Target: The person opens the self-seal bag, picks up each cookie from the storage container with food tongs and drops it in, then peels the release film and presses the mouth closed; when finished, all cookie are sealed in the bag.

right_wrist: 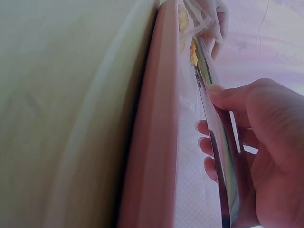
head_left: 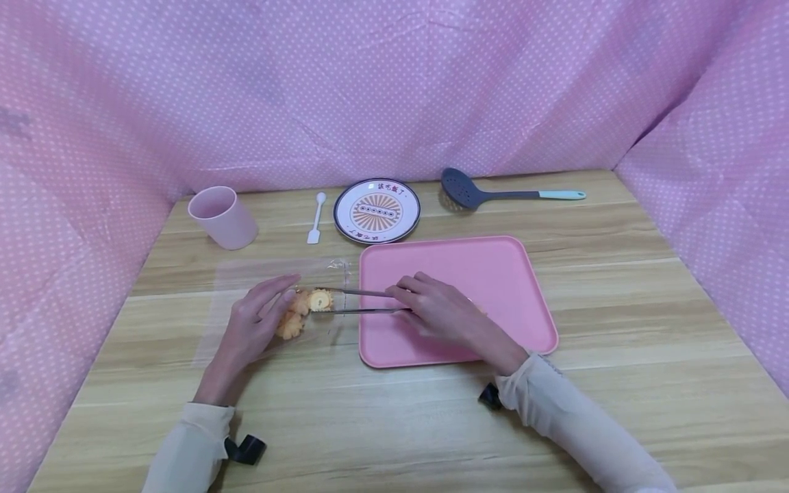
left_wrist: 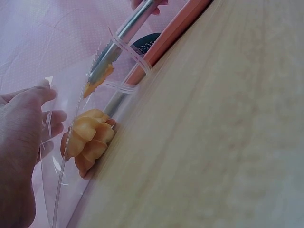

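A clear plastic bag [head_left: 246, 277] lies on the wooden table, left of a pink tray [head_left: 493, 274]. Inside it sits a small pile of orange flower-shaped cookies [head_left: 291, 322] [left_wrist: 90, 135]. My left hand [head_left: 255, 322] [left_wrist: 23, 133] pinches the bag's upper film between thumb and fingers, beside the cookies. Over the tray's left part, my right hand [head_left: 431, 308] [right_wrist: 266, 142] grips metal tongs [head_left: 364, 293] [left_wrist: 128, 28] [right_wrist: 213, 118]. The tong tips reach into the bag's mouth and clamp one cookie [head_left: 320, 300] [left_wrist: 97, 80] [right_wrist: 193, 52].
At the back of the table stand a pink cup [head_left: 222, 217], a small white spoon [head_left: 316, 218], a patterned round plate [head_left: 377, 210] and a grey slotted spoon [head_left: 487, 193] with a teal handle. Pink dotted cloth walls the table on three sides.
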The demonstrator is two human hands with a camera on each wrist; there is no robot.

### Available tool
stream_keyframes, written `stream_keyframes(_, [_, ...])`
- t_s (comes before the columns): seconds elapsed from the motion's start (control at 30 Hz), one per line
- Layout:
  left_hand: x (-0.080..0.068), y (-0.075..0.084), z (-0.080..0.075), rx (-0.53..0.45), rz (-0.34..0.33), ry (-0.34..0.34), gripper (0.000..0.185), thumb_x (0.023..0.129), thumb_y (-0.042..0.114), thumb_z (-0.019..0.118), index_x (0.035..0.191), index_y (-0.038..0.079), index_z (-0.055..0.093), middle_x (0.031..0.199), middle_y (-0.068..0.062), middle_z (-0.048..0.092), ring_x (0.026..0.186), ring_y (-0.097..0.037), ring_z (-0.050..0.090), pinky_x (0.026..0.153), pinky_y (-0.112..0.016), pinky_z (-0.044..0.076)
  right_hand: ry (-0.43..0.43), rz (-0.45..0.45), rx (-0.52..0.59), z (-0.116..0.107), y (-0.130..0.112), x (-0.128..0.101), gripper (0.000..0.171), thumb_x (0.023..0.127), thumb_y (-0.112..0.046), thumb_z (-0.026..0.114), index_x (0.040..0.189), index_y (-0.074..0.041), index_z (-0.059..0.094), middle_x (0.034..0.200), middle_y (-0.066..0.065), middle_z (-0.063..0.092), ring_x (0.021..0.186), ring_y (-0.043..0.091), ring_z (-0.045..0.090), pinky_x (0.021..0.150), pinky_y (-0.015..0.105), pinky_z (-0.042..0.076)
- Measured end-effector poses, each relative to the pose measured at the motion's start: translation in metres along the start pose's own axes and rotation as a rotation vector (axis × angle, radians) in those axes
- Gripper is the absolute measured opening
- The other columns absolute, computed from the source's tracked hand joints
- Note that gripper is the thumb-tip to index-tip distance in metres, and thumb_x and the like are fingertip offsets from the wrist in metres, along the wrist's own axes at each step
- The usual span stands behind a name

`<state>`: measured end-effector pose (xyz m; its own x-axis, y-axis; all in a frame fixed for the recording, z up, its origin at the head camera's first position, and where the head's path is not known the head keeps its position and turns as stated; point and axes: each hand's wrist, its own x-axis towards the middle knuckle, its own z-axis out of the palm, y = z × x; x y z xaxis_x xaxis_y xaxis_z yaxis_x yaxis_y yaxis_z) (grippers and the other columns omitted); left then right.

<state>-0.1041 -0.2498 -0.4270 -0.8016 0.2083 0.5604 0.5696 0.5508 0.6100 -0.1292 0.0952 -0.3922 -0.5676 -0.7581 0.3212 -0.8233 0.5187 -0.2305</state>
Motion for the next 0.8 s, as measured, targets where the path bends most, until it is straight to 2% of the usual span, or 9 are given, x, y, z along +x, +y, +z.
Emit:
stream_keyframes(0.43, [-0.001, -0.003, 0.002, -0.020, 0.024, 0.040, 0.043, 0.087, -0.019, 0.069, 0.125, 0.000, 0.073, 0.127, -0.017, 0.070, 0.119, -0.034, 0.063, 0.107, -0.019, 0.043, 0.001, -0.010, 0.022, 0.009, -0.016, 0.020, 0.028, 0.098, -0.013, 0.072, 0.126, -0.008, 0.071, 0.113, 0.004, 0.069, 0.096, 0.022, 0.062, 0.081, 0.034, 0.056])
stream_keyframes(0.63, [0.000, -0.003, 0.001, -0.019, 0.020, 0.038, 0.042, 0.087, -0.019, 0.068, 0.125, -0.001, 0.072, 0.128, -0.019, 0.070, 0.120, -0.033, 0.063, 0.107, -0.019, 0.043, -0.015, -0.003, 0.030, 0.011, -0.023, 0.029, 0.024, 0.098, -0.012, 0.072, 0.121, -0.005, 0.072, 0.110, 0.006, 0.068, 0.095, 0.023, 0.062, 0.081, 0.034, 0.056])
stream_keyframes(0.8, [0.001, -0.004, 0.003, -0.020, 0.044, 0.042, 0.043, 0.086, -0.021, 0.068, 0.124, -0.002, 0.072, 0.125, -0.023, 0.069, 0.119, -0.031, 0.064, 0.107, -0.019, 0.043, -0.040, 0.002, 0.000, 0.013, -0.028, 0.036, 0.025, 0.099, -0.015, 0.071, 0.121, -0.003, 0.072, 0.109, 0.008, 0.068, 0.094, 0.024, 0.061, 0.081, 0.033, 0.056])
